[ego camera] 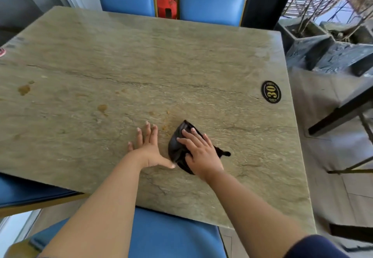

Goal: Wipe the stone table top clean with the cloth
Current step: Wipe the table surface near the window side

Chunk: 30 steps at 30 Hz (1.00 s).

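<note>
Pressing flat, the right hand (201,152) pins the cloth (177,148) to the table top (141,60) for wiping. The left hand (148,147), released beside it, braces.

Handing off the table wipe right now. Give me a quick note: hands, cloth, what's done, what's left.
Left hand: flat on the stone table top, fingers straight, holding nothing, thumb by the cloth's edge.
Right hand: pressing flat on the dark cloth, near the front edge, centre-right.
Done: cannot tell which areas are wiped.
Left: orange crumbs just ahead of the cloth, brown stains to the left, a bigger one far left. Number plaque sits at the right edge.
</note>
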Motion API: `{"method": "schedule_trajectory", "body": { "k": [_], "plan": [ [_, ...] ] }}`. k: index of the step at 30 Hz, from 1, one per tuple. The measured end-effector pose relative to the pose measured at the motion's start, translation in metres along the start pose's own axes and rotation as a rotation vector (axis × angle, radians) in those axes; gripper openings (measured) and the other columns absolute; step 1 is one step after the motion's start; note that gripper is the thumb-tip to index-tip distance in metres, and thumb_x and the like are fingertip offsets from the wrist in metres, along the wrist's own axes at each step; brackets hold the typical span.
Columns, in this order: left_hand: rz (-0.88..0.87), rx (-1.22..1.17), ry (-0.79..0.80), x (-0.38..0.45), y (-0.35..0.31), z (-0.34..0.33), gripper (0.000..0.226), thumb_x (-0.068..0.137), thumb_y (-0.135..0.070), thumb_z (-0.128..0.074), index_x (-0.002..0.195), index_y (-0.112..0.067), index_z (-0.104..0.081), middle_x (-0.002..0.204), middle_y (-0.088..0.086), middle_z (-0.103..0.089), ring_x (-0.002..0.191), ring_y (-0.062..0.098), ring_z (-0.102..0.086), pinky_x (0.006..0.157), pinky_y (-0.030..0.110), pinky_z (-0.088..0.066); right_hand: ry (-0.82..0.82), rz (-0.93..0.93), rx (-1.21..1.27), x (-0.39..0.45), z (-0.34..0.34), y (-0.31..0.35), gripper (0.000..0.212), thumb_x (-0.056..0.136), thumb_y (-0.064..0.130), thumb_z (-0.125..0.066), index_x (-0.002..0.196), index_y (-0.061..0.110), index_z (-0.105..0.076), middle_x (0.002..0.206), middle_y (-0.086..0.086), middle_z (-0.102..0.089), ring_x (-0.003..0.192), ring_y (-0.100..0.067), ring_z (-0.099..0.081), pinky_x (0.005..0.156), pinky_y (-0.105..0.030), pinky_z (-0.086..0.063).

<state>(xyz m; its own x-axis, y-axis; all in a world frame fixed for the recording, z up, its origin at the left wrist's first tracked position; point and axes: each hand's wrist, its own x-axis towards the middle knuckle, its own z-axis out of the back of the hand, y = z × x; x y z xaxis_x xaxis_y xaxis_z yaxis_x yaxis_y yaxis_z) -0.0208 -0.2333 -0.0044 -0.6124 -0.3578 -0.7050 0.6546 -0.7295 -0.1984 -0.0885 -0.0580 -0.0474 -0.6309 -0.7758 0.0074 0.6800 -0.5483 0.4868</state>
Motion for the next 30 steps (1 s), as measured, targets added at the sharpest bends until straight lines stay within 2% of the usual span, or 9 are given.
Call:
{"method": "schedule_trajectory", "body": {
  "k": [3, 5, 7, 12, 15, 19, 23, 26, 30],
  "plan": [
    [-0.107, 0.039, -0.034, -0.001, 0.024, 0.021, 0.122, 0.069, -0.056, -0.077, 0.153, -0.033, 0.009, 0.158, -0.01, 0.025, 0.147, 0.028, 0.015, 0.12, 0.046, -0.006, -0.102, -0.221, -0.038, 0.02, 0.003, -0.008, 0.056, 0.092, 0.026, -0.038, 0.146, 0.032, -0.029, 0.16, 0.009, -0.013, 0.147, -0.011, 0.006, 0.118, -0.035, 0.009],
    [-0.154, 0.044, -0.301, 0.007, 0.04, 0.028, 0.084, 0.081, -0.047, -0.068, 0.151, -0.035, -0.023, 0.16, -0.01, -0.011, 0.143, 0.026, -0.017, 0.114, 0.042, -0.027, -0.163, -0.486, -0.037, 0.046, -0.001, 0.008, 0.057, 0.095, 0.028, -0.035, 0.15, 0.03, -0.019, 0.161, 0.005, -0.002, 0.147, -0.016, 0.012, 0.118, -0.04, 0.011],
    [-0.199, 0.014, -0.54, 0.019, 0.054, 0.033, 0.058, 0.089, -0.036, -0.058, 0.144, -0.032, -0.04, 0.153, -0.009, -0.03, 0.135, 0.021, -0.032, 0.107, 0.039, -0.036, -0.18, -0.637, -0.036, 0.074, -0.009, 0.028, 0.059, 0.097, 0.032, -0.033, 0.152, 0.029, -0.011, 0.161, 0.004, 0.007, 0.146, -0.019, 0.017, 0.117, -0.043, 0.013],
    [-0.335, 0.068, -0.589, 0.058, 0.079, 0.052, 0.053, 0.095, -0.02, -0.047, 0.147, -0.027, -0.035, 0.159, -0.004, -0.019, 0.146, 0.021, -0.018, 0.119, 0.046, -0.012, -0.128, -0.415, 0.032, 0.12, -0.027, 0.062, 0.057, 0.092, 0.023, -0.04, 0.147, 0.031, -0.026, 0.16, 0.009, -0.007, 0.147, -0.012, 0.009, 0.118, -0.036, 0.012],
    [-0.366, 0.097, -0.626, 0.078, 0.093, 0.06, 0.053, 0.099, -0.028, -0.04, 0.15, -0.027, -0.027, 0.161, -0.004, -0.015, 0.149, 0.018, -0.01, 0.12, 0.047, -0.01, -0.123, -0.264, 0.124, 0.116, -0.029, 0.062, 0.055, 0.087, 0.012, -0.044, 0.139, 0.032, -0.042, 0.156, 0.014, -0.024, 0.146, -0.005, -0.002, 0.117, -0.028, 0.009],
    [-0.38, 0.155, -0.701, 0.091, 0.104, 0.052, 0.059, 0.095, -0.043, -0.019, 0.152, -0.028, -0.02, 0.162, -0.006, -0.012, 0.149, 0.014, -0.004, 0.121, 0.046, -0.006, -0.269, -0.539, 0.043, 0.13, -0.021, 0.037, 0.058, 0.09, 0.018, -0.043, 0.145, 0.03, -0.032, 0.159, 0.008, -0.016, 0.147, -0.01, 0.002, 0.118, -0.033, 0.008],
    [-0.372, 0.174, -0.716, 0.095, 0.105, 0.049, 0.061, 0.094, -0.044, -0.015, 0.153, -0.028, -0.017, 0.162, -0.006, -0.009, 0.149, 0.012, 0.001, 0.121, 0.046, -0.005, -0.248, -0.759, -0.036, 0.186, -0.013, 0.027, 0.061, 0.095, 0.032, -0.036, 0.152, 0.03, -0.014, 0.161, 0.004, 0.003, 0.147, -0.018, 0.013, 0.118, -0.04, 0.011],
    [-0.377, 0.187, -0.719, 0.096, 0.108, 0.049, 0.061, 0.095, -0.044, -0.017, 0.153, -0.027, -0.02, 0.162, -0.004, -0.011, 0.149, 0.013, -0.001, 0.12, 0.048, -0.01, -0.216, -0.747, -0.053, 0.23, -0.014, 0.032, 0.062, 0.094, 0.038, -0.034, 0.152, 0.031, -0.013, 0.161, 0.003, 0.004, 0.147, -0.019, 0.013, 0.118, -0.042, 0.011],
    [-0.382, 0.189, -0.734, 0.095, 0.107, 0.048, 0.063, 0.095, -0.042, -0.022, 0.154, -0.02, -0.018, 0.162, 0.0, -0.014, 0.149, 0.015, -0.008, 0.119, 0.048, -0.015, -0.124, -0.468, -0.043, 0.263, -0.027, 0.057, 0.059, 0.092, 0.033, -0.037, 0.149, 0.035, -0.021, 0.161, 0.007, -0.003, 0.147, -0.015, 0.01, 0.118, -0.039, 0.009]
  ]
}}
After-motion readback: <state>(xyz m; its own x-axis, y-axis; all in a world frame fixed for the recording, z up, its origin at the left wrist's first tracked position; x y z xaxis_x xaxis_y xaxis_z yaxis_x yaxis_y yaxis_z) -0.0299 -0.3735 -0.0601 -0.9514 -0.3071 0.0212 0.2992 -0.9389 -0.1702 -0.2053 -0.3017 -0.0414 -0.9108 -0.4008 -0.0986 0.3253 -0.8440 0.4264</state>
